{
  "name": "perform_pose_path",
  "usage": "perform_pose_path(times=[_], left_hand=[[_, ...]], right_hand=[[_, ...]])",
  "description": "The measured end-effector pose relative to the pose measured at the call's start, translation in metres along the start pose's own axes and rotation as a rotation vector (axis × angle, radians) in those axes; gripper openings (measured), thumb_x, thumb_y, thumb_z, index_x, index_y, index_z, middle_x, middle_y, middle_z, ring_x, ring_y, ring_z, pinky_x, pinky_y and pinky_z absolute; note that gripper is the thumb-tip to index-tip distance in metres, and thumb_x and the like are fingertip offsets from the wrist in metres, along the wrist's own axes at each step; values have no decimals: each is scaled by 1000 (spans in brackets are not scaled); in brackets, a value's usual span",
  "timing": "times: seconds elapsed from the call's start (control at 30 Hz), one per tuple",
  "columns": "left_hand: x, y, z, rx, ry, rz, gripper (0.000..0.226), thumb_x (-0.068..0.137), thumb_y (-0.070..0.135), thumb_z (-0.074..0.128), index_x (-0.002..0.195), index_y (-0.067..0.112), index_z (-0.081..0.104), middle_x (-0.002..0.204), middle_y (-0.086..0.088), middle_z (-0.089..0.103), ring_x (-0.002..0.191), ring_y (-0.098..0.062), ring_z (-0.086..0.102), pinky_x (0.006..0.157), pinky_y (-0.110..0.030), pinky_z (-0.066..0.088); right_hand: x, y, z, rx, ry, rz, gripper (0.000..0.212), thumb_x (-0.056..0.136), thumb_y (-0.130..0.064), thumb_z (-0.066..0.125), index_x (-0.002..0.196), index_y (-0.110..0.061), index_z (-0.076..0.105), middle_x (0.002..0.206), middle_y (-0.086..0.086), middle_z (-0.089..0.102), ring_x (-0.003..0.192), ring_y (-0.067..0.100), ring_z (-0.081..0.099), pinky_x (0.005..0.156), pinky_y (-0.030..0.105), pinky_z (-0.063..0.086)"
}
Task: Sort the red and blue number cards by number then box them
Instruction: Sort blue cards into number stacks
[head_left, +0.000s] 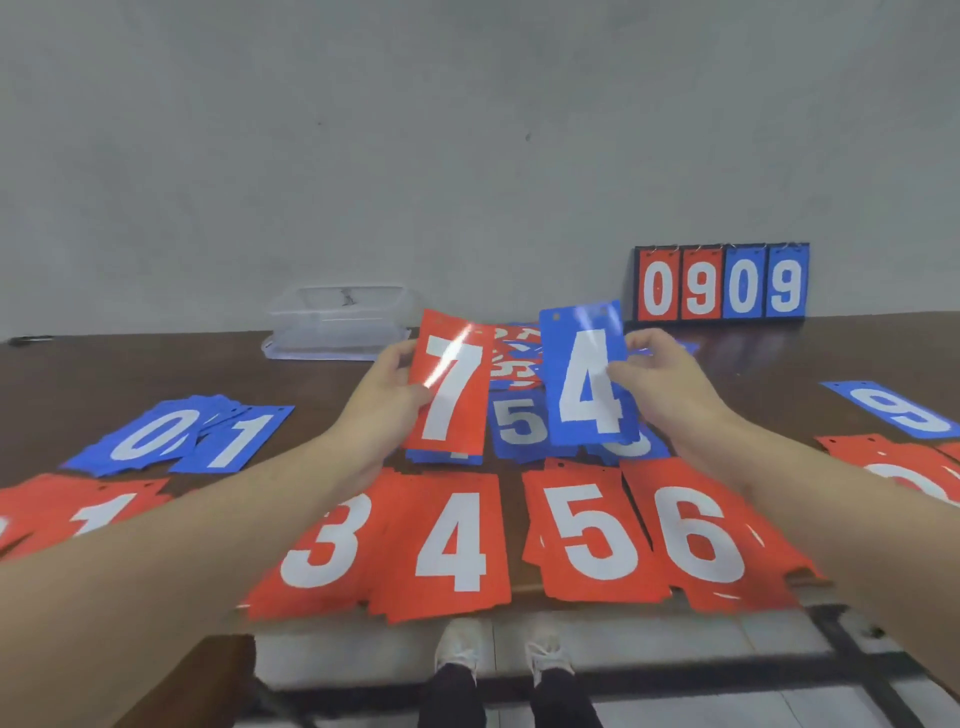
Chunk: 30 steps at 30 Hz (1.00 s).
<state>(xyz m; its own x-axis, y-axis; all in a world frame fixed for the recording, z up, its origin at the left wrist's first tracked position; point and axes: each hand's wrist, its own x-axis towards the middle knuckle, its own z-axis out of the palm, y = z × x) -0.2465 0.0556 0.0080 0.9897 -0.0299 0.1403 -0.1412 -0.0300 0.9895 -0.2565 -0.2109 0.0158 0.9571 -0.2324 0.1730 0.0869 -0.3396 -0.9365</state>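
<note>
A person stands at a dark brown table (156, 374), both forearms reaching over it. The left hand (384, 400) pinches a red 7 card (449, 384) by its left edge, lifted above the table's middle. The right hand (657, 384) pinches a blue 4 card (589, 374) by its right edge, just beside the 7.

Along the near edge lie red piles showing 1 (98, 512), 3 (322, 545), 4 (452, 540), 5 (592, 535) and 6 (696, 535). Behind them are blue piles: 0 (150, 434) and 1 (236, 439) toward the left edge, 5 (517, 421) under the held cards, 9 (898, 410) toward the right edge. A loose heap of mixed cards (517, 353) sits behind the held cards.

A clear plastic box (340, 322) stands near the far edge. At the far right, a flip scoreboard (722, 283) reads 0909.
</note>
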Motion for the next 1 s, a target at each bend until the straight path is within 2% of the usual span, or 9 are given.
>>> perform_pose_path(times=[0.1,0.2,0.3,0.47,0.6,0.67,0.73,0.87,1.0], left_hand=[[-12,-3,-21,53,21,11,56,92,-11,51,135,25,46,97,3,76,80,-16,75,58,-30,58],[-21,-3,-42,117,56,27,73,90,-13,48,143,36,36,87,8,75,75,-13,72,55,-27,52],[-29,-6,-59,120,74,15,91,89,-15,47,153,44,19,92,3,75,78,-16,71,61,-31,53],[-28,-3,-65,204,48,-13,98,90,-11,50,156,49,8,100,3,73,69,-8,68,47,-21,46],[-12,-5,-57,210,51,-36,93,88,-10,50,154,46,16,102,-1,72,77,-17,71,59,-31,54],[-4,-5,-52,199,58,-42,88,89,-7,50,152,48,20,105,-1,72,78,-18,71,56,-28,53],[3,-4,-48,188,96,-30,78,91,-2,50,147,47,28,99,-1,72,72,-15,69,55,-25,51],[12,-5,-31,32,76,-106,56,94,-1,50,134,39,42,101,-7,70,78,-19,69,74,-41,61],[11,-7,1,-21,-49,-144,31,97,1,54,116,25,49,95,-11,72,70,-22,70,63,-38,62]], right_hand=[[-8,-5,15,-8,-89,46,41,98,-8,62,130,-24,41,101,4,73,94,20,72,69,37,58],[-13,-2,35,-9,-225,58,82,94,1,65,150,-39,21,111,14,72,96,25,72,62,39,58],[-14,-2,52,-29,-265,49,99,91,3,65,153,-51,10,120,22,67,99,31,72,65,41,61],[-9,-14,64,-42,-240,42,78,95,-1,63,151,-40,25,113,16,70,95,23,71,55,31,54],[-1,-12,62,-31,-181,69,60,96,-4,63,140,-34,37,105,8,72,90,21,73,50,30,54],[1,-11,58,1,-176,90,52,98,-5,62,133,-34,38,101,3,71,84,17,72,45,27,53],[4,-10,55,38,-168,112,47,99,-6,61,132,-33,40,104,6,71,84,17,72,45,28,55],[16,-11,45,80,-49,120,40,100,-12,59,132,-32,45,113,6,69,88,21,74,54,34,59],[27,-12,16,68,73,59,37,100,-12,54,133,-30,48,119,-3,64,87,16,72,58,31,59]])
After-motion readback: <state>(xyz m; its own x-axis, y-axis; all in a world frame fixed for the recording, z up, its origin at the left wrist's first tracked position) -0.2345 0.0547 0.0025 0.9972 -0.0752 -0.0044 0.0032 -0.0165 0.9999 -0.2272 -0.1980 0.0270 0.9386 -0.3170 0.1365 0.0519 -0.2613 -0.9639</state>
